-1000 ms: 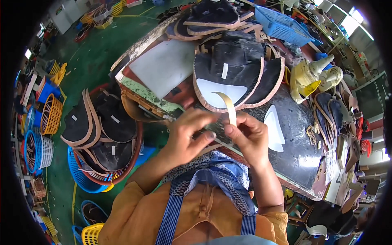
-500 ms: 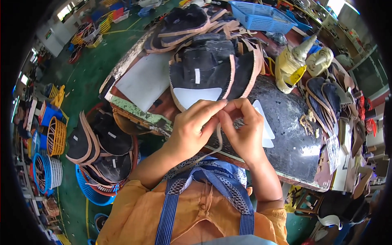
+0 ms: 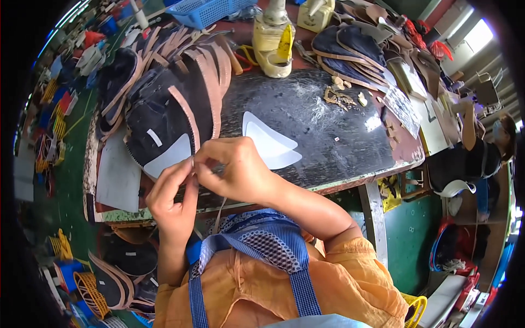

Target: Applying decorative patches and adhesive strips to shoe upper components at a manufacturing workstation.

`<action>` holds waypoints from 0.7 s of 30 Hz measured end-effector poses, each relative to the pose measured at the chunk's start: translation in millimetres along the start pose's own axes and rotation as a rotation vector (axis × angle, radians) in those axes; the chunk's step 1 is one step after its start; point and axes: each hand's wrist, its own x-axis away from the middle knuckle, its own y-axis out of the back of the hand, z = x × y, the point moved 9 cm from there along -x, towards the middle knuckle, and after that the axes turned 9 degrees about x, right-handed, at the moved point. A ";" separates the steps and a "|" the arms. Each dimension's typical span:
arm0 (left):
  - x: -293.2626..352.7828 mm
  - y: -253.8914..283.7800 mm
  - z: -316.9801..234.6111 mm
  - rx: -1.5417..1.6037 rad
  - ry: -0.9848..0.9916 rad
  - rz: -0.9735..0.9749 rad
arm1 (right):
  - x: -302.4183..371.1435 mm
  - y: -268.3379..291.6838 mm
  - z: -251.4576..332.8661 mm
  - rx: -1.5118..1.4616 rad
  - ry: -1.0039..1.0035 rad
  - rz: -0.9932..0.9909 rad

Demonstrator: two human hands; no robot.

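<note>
My left hand (image 3: pixel 170 198) and my right hand (image 3: pixel 234 168) meet fingertip to fingertip at the near edge of a black shoe-upper piece (image 3: pixel 164 109). Both are closed in a pinch. A thin beige strip (image 3: pixel 220 214) hangs down below them toward the apron; its upper end is hidden by the fingers. The black piece has a tan toothed border, a small white label and a pale grey patch (image 3: pixel 174 156) at its near end. To the right of my hands, pale curved cut-outs (image 3: pixel 268 143) lie overlapping on the dark tabletop.
Glue pots (image 3: pixel 273 46) with a blue basket (image 3: pixel 205 11) beside them stand at the back of the worktable (image 3: pixel 328 136). A stack of dark cut pieces (image 3: pixel 350 54) lies at the right. More pieces (image 3: pixel 117 279) sit low at the left. Another person (image 3: pixel 481 145) is at the far right.
The view has turned to the right, so the table and black pieces now appear further left. My hands stay pinched together, and the right forearm reaches across more.
</note>
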 end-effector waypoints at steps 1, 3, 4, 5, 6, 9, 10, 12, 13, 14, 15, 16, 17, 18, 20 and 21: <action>-0.4 -1.5 1.9 0.008 -0.003 0.006 | 0.8 -0.6 0.4 0.024 0.037 -0.002; -2.1 1.1 18.8 0.146 0.068 0.010 | 0.0 -1.0 5.5 0.095 0.087 0.020; -3.4 3.5 26.6 0.191 0.107 0.023 | 0.6 -4.1 10.9 0.157 0.139 0.050; -1.1 2.2 45.6 0.436 0.245 0.017 | 1.4 -3.9 13.7 0.139 0.169 0.035; 3.0 -2.3 64.6 0.680 0.383 0.012 | 0.4 -0.3 13.6 0.146 0.167 0.028; 2.7 -2.5 84.1 1.176 0.562 -0.013 | 11.5 -4.3 42.8 0.131 0.517 0.164; -1.5 4.4 85.5 1.112 0.503 0.016 | 10.5 0.6 45.1 0.025 0.522 0.171; -16.0 18.5 75.5 0.993 0.297 0.111 | 0.5 10.8 37.8 -0.193 0.443 0.142; -21.5 25.0 56.5 0.866 0.104 0.199 | -11.4 16.2 26.1 -0.238 0.284 0.075; -32.7 27.6 40.4 0.770 0.061 0.251 | -18.9 4.3 14.6 -0.306 0.193 0.156; -40.5 30.4 36.2 0.772 0.062 0.253 | -25.3 -13.5 1.2 -0.375 0.101 0.236; -48.4 32.3 28.9 0.725 -0.007 0.298 | -26.4 -42.4 -2.3 -0.590 0.034 0.462; -53.6 34.3 21.8 0.677 -0.076 0.342 | -17.3 -62.3 -6.0 -0.760 -0.116 0.622; -57.2 35.8 20.2 0.648 -0.077 0.375 | -2.2 -81.1 -2.7 -0.925 -0.272 0.779; -58.0 45.6 26.0 0.679 -0.067 0.369 | 8.7 -100.4 7.7 -1.125 -0.384 0.831; -57.4 48.7 29.9 0.714 -0.055 0.373 | 11.5 -105.8 5.4 -1.161 -0.404 0.821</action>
